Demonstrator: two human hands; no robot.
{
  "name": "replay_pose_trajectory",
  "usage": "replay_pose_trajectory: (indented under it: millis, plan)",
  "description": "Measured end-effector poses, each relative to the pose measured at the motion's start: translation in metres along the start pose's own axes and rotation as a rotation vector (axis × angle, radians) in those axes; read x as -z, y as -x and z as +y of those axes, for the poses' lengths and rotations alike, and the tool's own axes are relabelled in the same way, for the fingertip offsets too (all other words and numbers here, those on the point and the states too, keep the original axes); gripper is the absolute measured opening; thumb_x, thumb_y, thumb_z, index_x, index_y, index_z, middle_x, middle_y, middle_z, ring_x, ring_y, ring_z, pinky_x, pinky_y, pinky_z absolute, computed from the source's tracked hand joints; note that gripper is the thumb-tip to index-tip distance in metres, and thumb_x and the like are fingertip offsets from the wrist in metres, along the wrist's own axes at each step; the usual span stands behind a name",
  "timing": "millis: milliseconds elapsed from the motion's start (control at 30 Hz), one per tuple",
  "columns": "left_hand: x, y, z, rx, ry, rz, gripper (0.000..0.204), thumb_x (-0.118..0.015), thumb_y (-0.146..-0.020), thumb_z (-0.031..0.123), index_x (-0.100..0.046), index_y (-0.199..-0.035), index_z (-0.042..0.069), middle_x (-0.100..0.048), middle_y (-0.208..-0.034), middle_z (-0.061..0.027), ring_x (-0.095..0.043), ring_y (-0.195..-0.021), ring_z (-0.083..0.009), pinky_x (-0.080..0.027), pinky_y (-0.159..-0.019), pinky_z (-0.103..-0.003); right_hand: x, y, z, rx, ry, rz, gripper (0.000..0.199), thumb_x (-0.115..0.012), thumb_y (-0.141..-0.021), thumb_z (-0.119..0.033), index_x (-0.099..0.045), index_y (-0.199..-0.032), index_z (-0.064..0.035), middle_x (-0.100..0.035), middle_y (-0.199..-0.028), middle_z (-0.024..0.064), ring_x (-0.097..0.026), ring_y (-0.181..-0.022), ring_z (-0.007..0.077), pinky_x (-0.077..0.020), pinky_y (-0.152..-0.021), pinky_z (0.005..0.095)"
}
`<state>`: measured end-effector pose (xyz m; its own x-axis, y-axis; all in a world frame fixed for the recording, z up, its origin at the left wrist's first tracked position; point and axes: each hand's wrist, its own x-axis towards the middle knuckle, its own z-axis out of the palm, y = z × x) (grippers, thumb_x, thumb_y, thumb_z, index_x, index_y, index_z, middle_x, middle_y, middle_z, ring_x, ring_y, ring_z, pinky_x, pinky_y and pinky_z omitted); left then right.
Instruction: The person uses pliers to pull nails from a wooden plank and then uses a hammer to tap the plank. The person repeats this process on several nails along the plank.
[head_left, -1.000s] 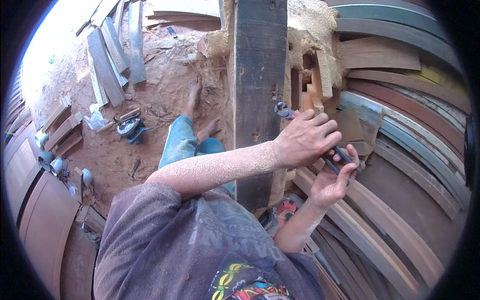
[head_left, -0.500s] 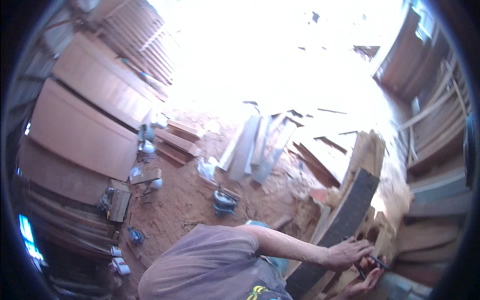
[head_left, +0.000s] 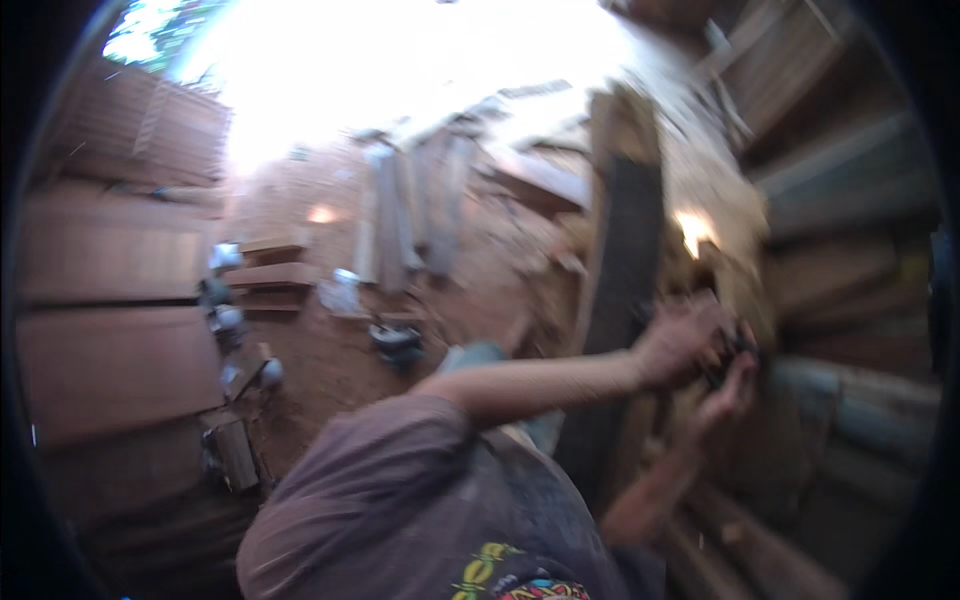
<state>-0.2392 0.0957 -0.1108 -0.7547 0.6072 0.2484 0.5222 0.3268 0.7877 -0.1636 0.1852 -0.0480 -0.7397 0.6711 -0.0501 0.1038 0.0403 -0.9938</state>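
Note:
My left hand (head_left: 685, 340), its arm reaching across from the left, is closed at a small dark slim tool (head_left: 742, 345) whose kind the blur hides. Just below, my right hand (head_left: 728, 398) curls its fingers round the same tool from the near side. The two hands are close together, right of a long dark-faced timber beam (head_left: 625, 240). Pale shavings (head_left: 735, 215) lie heaped beyond the hands. Motion smears the fingers, and what lies beneath them is hidden.
Large brown wooden panels (head_left: 110, 370) are at the left. Boards (head_left: 385, 220) lie on the earthen floor ahead, near a dark round-bodied power tool (head_left: 397, 342). Stacked timber (head_left: 850, 210) lines the right side. A cut wood block (head_left: 235, 450) sits at lower left.
The view has swung, so the beam and both hands appear higher and the beam more upright. More of my right forearm shows. Both hands stay together at the dark tool.

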Motion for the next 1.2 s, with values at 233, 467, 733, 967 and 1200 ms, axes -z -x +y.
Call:
replay_pose_trajectory:
  millis: [233,467,733,967,1200]
  plan:
    - [-0.011,0.001,0.02,-0.039,0.028,0.161,0.09,-0.072,-0.076,0.009,-0.034,-0.157,0.0,-0.043,-0.15,-0.0211,-0.038,-0.148,-0.04,-0.031,-0.118,-0.052,0.015,-0.005,0.005,0.008,-0.186,-0.076,0.056,-0.051,-0.113,-0.035,-0.048,-0.153,0.0053,-0.066,-0.118,0.0099,-0.067,-0.107,0.0185,-0.0548,-0.072,0.0257]
    - [0.01,-0.009,0.012,-0.019,0.037,0.123,0.068,-0.077,-0.073,0.012,-0.049,-0.134,0.003,-0.057,-0.127,-0.0173,-0.056,-0.128,-0.0338,-0.044,-0.104,-0.047,0.007,-0.018,-0.005,-0.027,-0.152,-0.109,0.06,-0.051,-0.112,-0.044,-0.052,-0.148,0.0042,-0.067,-0.122,0.0121,-0.065,-0.111,0.0191,-0.0549,-0.08,0.0287]
    - [0.009,-0.027,-0.011,-0.063,0.129,0.227,0.03,-0.075,-0.072,0.017,-0.055,-0.092,0.009,-0.064,-0.078,-0.0098,-0.071,-0.072,-0.0309,-0.055,-0.063,-0.044,-0.031,-0.058,-0.012,0.195,-0.615,-0.187,0.055,-0.043,-0.112,-0.055,-0.061,-0.093,-0.0069,-0.04,-0.077,0.0012,-0.04,-0.072,0.0165,-0.0428,-0.075,0.0386]
    - [0.014,-0.045,-0.022,0.001,0.095,0.236,0.035,-0.08,-0.067,0.021,-0.056,-0.091,0.009,-0.064,-0.077,-0.0099,-0.07,-0.07,-0.0303,-0.054,-0.059,-0.043,-0.067,-0.086,-0.032,0.085,-0.515,-0.047,0.052,-0.057,-0.112,-0.038,-0.038,-0.071,-0.0119,-0.034,-0.065,-0.0017,-0.032,-0.06,0.0127,-0.0341,-0.06,0.033]
    - [0.01,-0.07,-0.033,0.018,0.227,0.339,0.038,-0.082,-0.078,0.034,-0.062,-0.098,0.009,-0.068,-0.08,-0.0144,-0.073,-0.076,-0.035,-0.057,-0.065,-0.045,-0.08,-0.127,-0.025,-0.068,-0.388,0.005,0.055,-0.055,-0.112,-0.04,-0.045,-0.066,-0.0112,-0.042,-0.058,-0.0018,-0.037,-0.051,0.0114,-0.0319,-0.053,0.0305]
